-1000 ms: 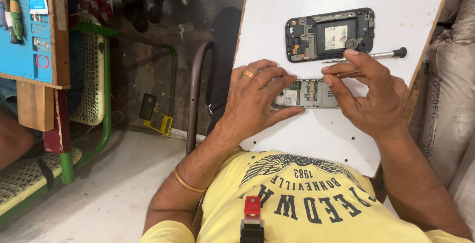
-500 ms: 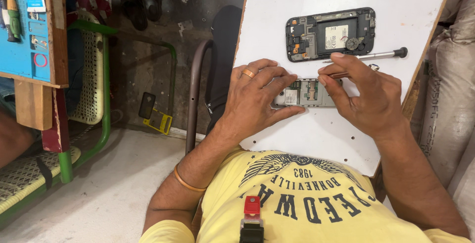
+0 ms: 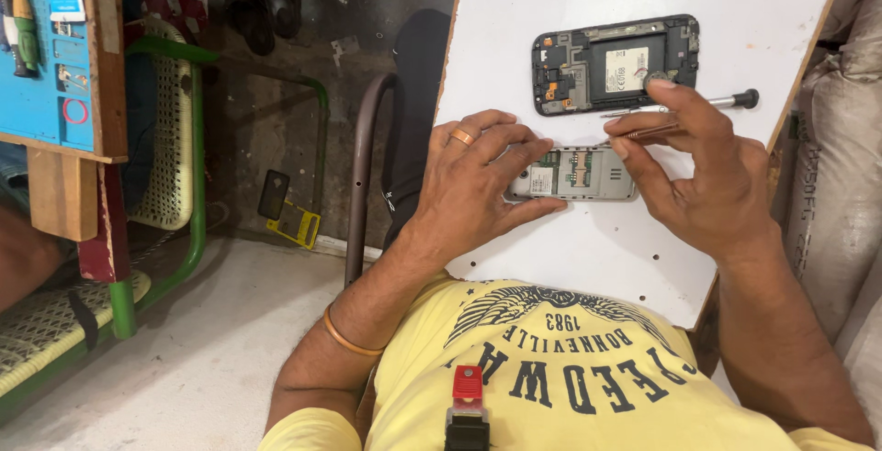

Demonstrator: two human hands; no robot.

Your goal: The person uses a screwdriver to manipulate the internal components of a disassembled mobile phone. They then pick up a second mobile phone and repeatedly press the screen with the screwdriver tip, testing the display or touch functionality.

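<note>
Opened grey phone (image 3: 571, 174) lies pinned under flat left hand (image 3: 478, 180) — right hand (image 3: 707, 180) pinches thin tool (image 3: 643, 129) above it.

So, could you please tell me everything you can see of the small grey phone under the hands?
The grey phone lies flat on the white board, back cover off, showing a metal card slot and a pale label. The left hand presses down on its left end. The right hand pinches a thin tool just above its right end. A larger opened black phone lies beyond it.
</note>
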